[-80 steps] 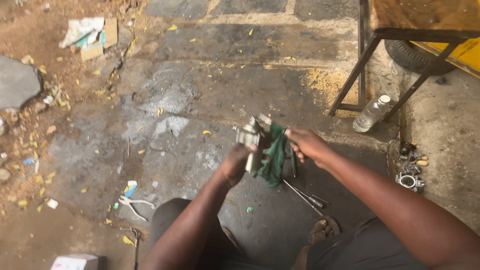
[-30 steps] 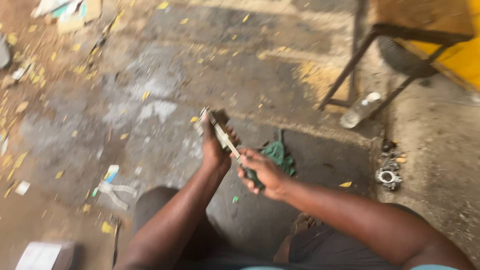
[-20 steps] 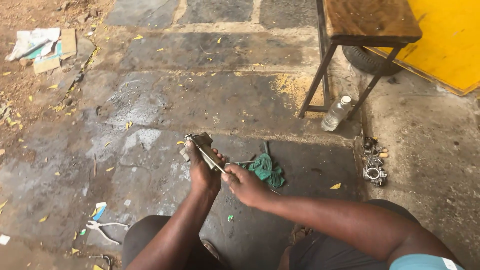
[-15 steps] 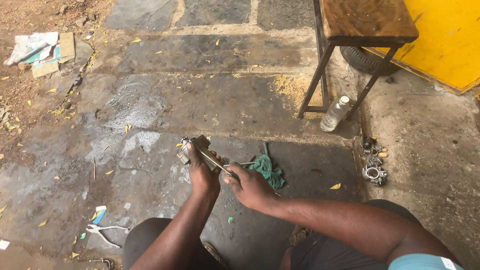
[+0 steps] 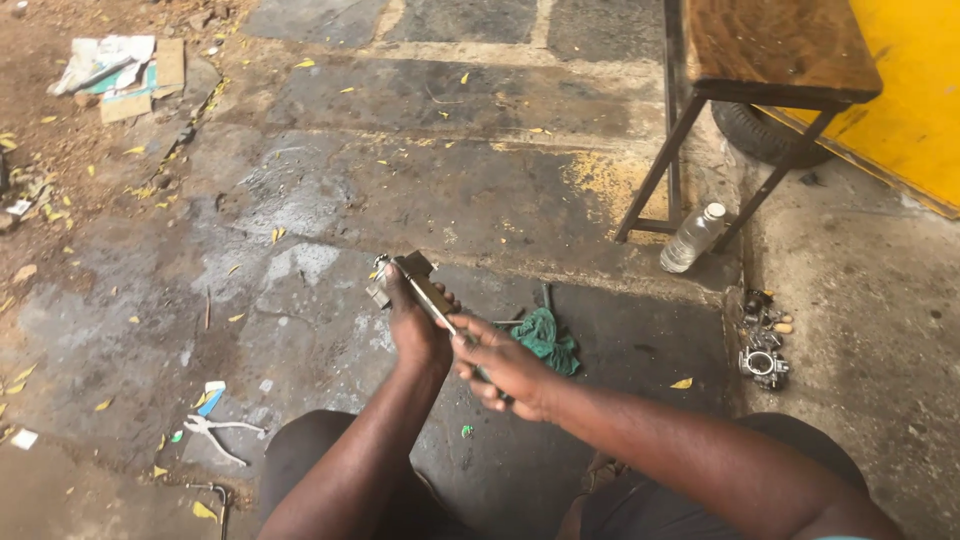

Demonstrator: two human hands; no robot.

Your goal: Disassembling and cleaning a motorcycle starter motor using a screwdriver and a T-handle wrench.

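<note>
The stained concrete floor fills most of the view, scattered with yellow leaves, and at its far right stands a wooden bench on dark metal legs, with a yellow panel behind it and a tyre under its edge. A clear plastic bottle leans by one bench leg, and near it lies a cluster of small metal engine parts. A crumpled green rag lies on the floor just beyond the hands, and a pair of pliers lies well apart to the left. Over the person's lap, the left hand is closed around a small metal part, a blocky grey casting held up above the floor. The right hand is closed on the handle of a screwdriver, whose slim shaft runs up to the part and appears to meet it at the top. The part looks rigid and dense for its size, probably oily, so it could slip; a full wrap around its body, as the left hand has now, seems the surest hold. The screwdriver looks light and stiff, best gripped at its handle, and its tip could skate off the metal if it is pressed at an angle.
</note>
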